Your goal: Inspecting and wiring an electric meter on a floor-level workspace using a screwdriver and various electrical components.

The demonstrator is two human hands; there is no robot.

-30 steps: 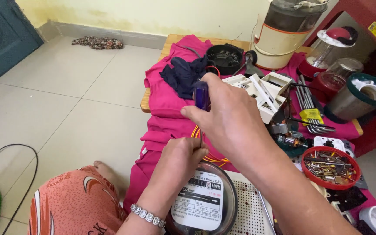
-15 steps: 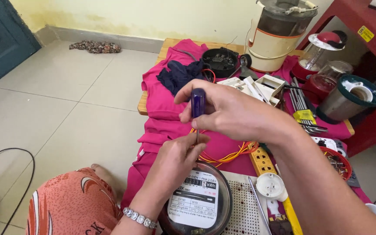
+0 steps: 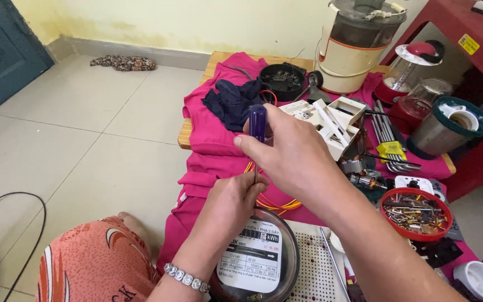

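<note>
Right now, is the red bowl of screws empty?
No, the red bowl beside the right hand is full of screws and small metal bits.

White meter label; yellow sticker on red shelf.

Arms: were bare, no sleeves.
Left wrist: wore a bracelet of clear stones, low centre.
Knee: wore orange cloth with white marks, lower left.
</note>
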